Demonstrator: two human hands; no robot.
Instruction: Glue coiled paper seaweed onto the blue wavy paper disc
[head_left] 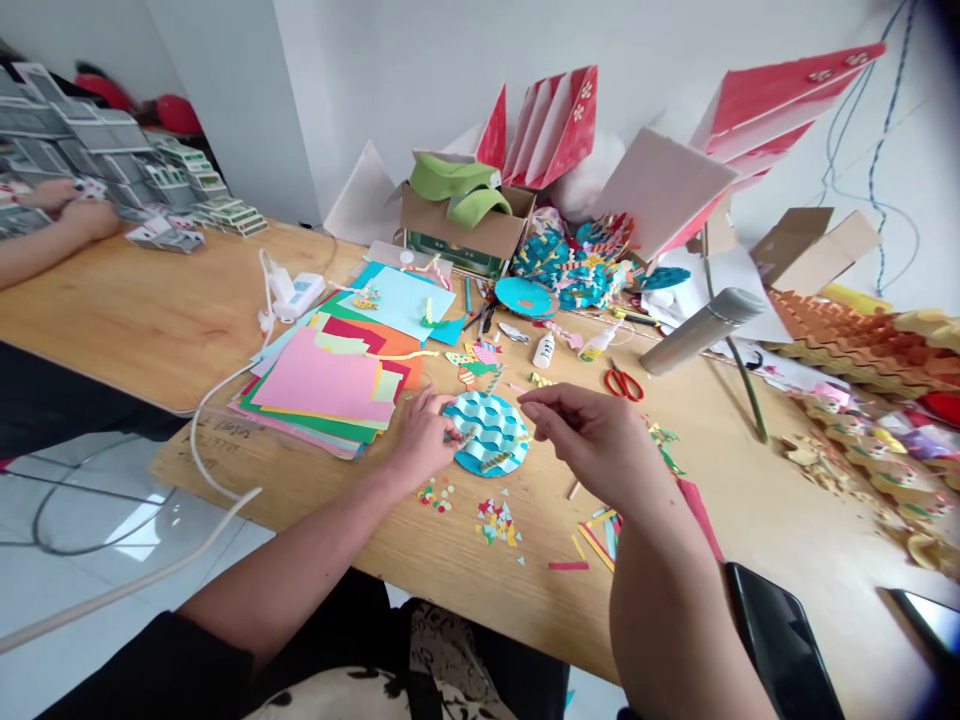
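Observation:
A round blue paper disc (486, 434) lies on the wooden table (495, 560), covered in raised, wavy paper layers. My left hand (422, 438) is at its left edge, with the fingertips on a small paper strip against the disc. A twisted yellow-green paper strip (495, 460) lies on the disc. My right hand (592, 440) hangs just right of the disc, thumb and forefinger pinched together, with nothing visible between them. Small coloured paper scraps (496, 522) lie in front of the disc.
A stack of coloured paper (319, 380) lies left of my left hand. Red scissors (624, 384), glue bottles, a grey flask (701, 330) and a cardboard box (465, 225) stand beyond. A phone (780, 645) lies at the front right. Another person's hands (67, 205) work at the far left.

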